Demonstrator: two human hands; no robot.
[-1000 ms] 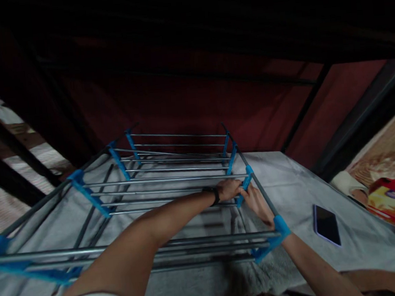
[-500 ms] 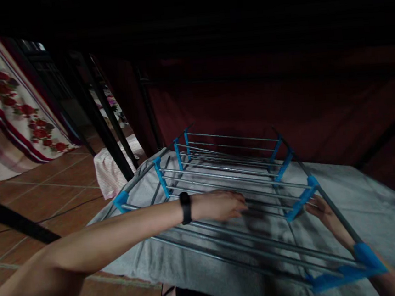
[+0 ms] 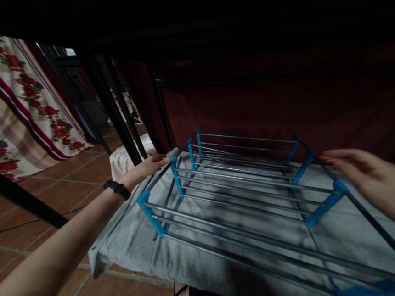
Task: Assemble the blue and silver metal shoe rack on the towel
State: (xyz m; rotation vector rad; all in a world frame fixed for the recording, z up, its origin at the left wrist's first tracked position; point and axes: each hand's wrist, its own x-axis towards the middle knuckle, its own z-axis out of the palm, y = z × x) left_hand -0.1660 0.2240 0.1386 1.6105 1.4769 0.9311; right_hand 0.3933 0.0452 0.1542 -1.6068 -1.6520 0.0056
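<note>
A metal rack (image 3: 243, 199) of thin tubes with blue plastic connectors lies on a grey cloth (image 3: 130, 246). My left hand (image 3: 152, 165), with a black band (image 3: 117, 189) on its wrist, is at the rack's left side. Its fingers stretch toward the side tube by a blue connector (image 3: 176, 176); I cannot tell whether they touch it. On the other side my right hand (image 3: 376, 174) is just outside the right side tube (image 3: 370, 220). Its fingers are loosely bent and apart, with the tips close to the tube and nothing held.
A dark red cloth (image 3: 235, 103) hangs behind the rack. Black posts (image 3: 114, 109) stand at the left, near a pale striped cloth (image 3: 120, 160). A rose-patterned cloth (image 3: 37, 102) hangs over the tiled floor (image 3: 75, 177). A dark surface is overhead.
My left hand has moved from above the rack's middle bars to its left side. My right hand has come up from beneath the right connector to outside the tube. The view has shifted.
</note>
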